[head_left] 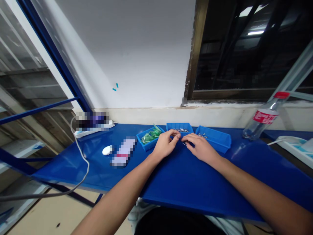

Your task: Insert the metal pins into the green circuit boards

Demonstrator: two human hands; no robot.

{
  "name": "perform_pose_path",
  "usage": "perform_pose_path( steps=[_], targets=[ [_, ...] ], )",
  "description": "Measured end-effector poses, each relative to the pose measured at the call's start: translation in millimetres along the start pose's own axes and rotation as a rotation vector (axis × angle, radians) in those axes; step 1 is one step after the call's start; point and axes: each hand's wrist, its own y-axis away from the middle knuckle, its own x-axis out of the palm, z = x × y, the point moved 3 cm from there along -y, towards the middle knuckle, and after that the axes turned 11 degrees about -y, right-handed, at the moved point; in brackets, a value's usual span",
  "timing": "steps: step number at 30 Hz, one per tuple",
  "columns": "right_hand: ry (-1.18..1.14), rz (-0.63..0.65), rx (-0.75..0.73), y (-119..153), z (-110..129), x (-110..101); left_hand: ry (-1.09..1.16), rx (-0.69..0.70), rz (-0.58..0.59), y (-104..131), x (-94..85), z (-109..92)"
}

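Note:
My left hand is closed, its thumb and fingertips pinched together in front of the middle blue bin. What it holds, if anything, is too small to make out. Close beside it, my right hand is also closed, with a thin shiny metal piece showing at its fingertips. Small metal parts lie in the middle blue bin. Green pieces fill the left blue bin. A few metal parts sit in the right blue bin, partly behind my right hand.
The blue table meets a wall with a dark window. A blurred-out flat object and a round white item lie left. A red-capped plastic bottle stands right. Power strips and a grey cable are at the sides.

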Motion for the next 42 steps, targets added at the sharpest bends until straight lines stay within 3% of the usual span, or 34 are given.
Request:
perform_pose_path(
  steps=[5, 8, 12, 17, 24, 29, 35, 42],
  targets=[
    [-0.184, -0.149, 0.170, -1, 2, -8, 0.008, -0.018, 0.029, 1, 1.2, 0],
    [-0.287, -0.211, 0.260, 1, 0, -8, 0.063, -0.043, 0.128, 2, 4.6, 1],
    [-0.190, -0.260, 0.282, 2, 0, -10, 0.172, -0.076, 0.252, 3, 9.7, 2],
    [-0.307, -0.298, 0.311, 2, 2, -8, 0.313, -0.109, 0.261, 1, 14.6, 5],
    [-0.480, -0.300, 0.333, 3, 3, -2, 0.338, -0.137, 0.189, -2, 15.7, 15],
    [-0.334, -0.261, 0.268, 1, 7, -4, 0.311, -0.179, 0.157, -2, 17.2, 22],
    [-0.148, -0.199, 0.182, -1, 14, -5, 0.480, -0.185, 0.167, -1, 20.6, 19],
    [-0.159, -0.197, 0.202, -1, 14, -6, 0.310, -0.182, 0.251, 1, 17.2, 12]
  ],
)
